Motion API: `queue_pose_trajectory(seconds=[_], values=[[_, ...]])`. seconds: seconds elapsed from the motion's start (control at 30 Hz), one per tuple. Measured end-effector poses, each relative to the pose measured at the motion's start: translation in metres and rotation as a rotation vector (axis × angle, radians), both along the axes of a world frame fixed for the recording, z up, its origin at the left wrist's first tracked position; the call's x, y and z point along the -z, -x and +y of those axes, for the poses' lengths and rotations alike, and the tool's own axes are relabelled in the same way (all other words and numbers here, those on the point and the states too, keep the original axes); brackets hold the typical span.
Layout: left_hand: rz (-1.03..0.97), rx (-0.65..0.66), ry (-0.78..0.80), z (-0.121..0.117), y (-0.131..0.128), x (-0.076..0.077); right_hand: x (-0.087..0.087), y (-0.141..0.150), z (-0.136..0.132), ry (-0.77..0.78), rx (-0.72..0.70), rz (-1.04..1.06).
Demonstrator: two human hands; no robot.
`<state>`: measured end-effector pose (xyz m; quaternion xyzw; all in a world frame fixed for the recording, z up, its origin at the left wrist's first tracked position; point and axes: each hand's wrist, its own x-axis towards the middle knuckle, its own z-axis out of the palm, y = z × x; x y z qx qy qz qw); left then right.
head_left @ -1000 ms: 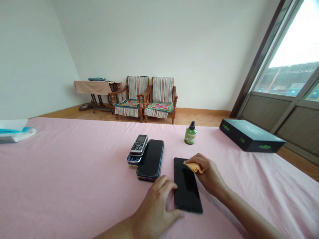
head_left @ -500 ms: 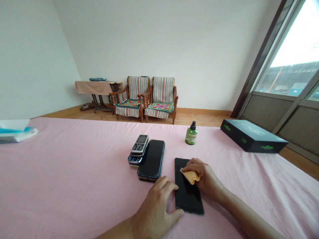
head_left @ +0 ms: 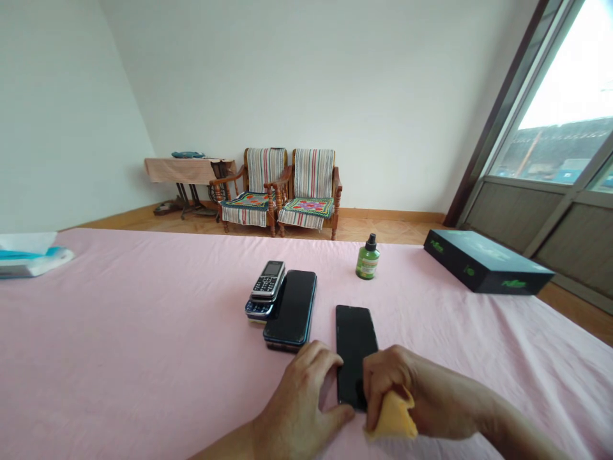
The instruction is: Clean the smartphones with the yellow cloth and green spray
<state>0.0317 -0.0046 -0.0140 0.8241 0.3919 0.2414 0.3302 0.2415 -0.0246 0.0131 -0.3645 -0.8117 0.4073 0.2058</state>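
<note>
A black smartphone (head_left: 354, 345) lies flat on the pink cloth, screen up. My left hand (head_left: 301, 402) steadies it, fingertips against its left edge and thumb at the near left corner. My right hand (head_left: 407, 383) is closed around a folded yellow cleaning cloth (head_left: 395, 415) at the phone's near right corner, covering that part of it. To the left, a dark smartphone (head_left: 292, 306) tops a small pile. Beside it, a silver keypad phone (head_left: 269, 280) rests on a blue keypad phone (head_left: 259, 310).
A green bottle (head_left: 367, 260) with a black cap stands beyond the phone. A black box (head_left: 483, 262) sits at the right, and a tissue pack (head_left: 36, 255) at the far left. Two wooden chairs (head_left: 311, 185) are past the far edge of the pink cloth (head_left: 143, 345).
My right hand has slid the yellow cloth from the phone's upper middle toward me, down to its near right corner. My left hand has stayed in place.
</note>
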Motion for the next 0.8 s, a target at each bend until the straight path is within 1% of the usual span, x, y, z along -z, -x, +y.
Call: queue_pose_trajectory(seconds=[0.03, 0.07, 0.17, 0.2, 0.23, 0.27, 0.37, 0.53, 0.67, 0.8], values=[[-0.001, 0.007, -0.008, 0.000, 0.000, 0.000, 0.002, -0.002, 0.003, -0.021, 0.055, 0.033], [-0.005, 0.014, -0.019, 0.000, 0.001, 0.001, 0.005, -0.005, 0.009, -0.074, 0.161, 0.073], [-0.014, 0.010, -0.044, 0.000, 0.001, 0.001, 0.025, -0.014, 0.031, -0.318, 0.602, 0.148], [-0.014, 0.004, -0.049, 0.000, 0.001, 0.002, 0.032, -0.017, 0.039, -0.373, 0.697, 0.151], [-0.010, 0.000, -0.055, -0.001, 0.001, 0.002, 0.039, -0.020, 0.047, -0.403, 0.756, 0.148], [-0.004, -0.002, -0.063, -0.001, 0.001, 0.002, 0.045, -0.022, 0.052, -0.417, 0.786, 0.147], [0.020, 0.011, -0.094, -0.002, 0.000, 0.002, 0.058, -0.024, 0.062, -0.412, 0.793, 0.143], [0.029, 0.033, -0.123, -0.001, 0.000, 0.003, 0.064, -0.024, 0.061, -0.390, 0.744, 0.141], [0.041, 0.046, -0.138, 0.000, 0.001, 0.004, 0.061, -0.029, 0.058, -0.364, 0.675, 0.147], [0.048, 0.051, -0.135, 0.000, 0.001, 0.003, 0.052, -0.035, 0.049, -0.329, 0.563, 0.135]])
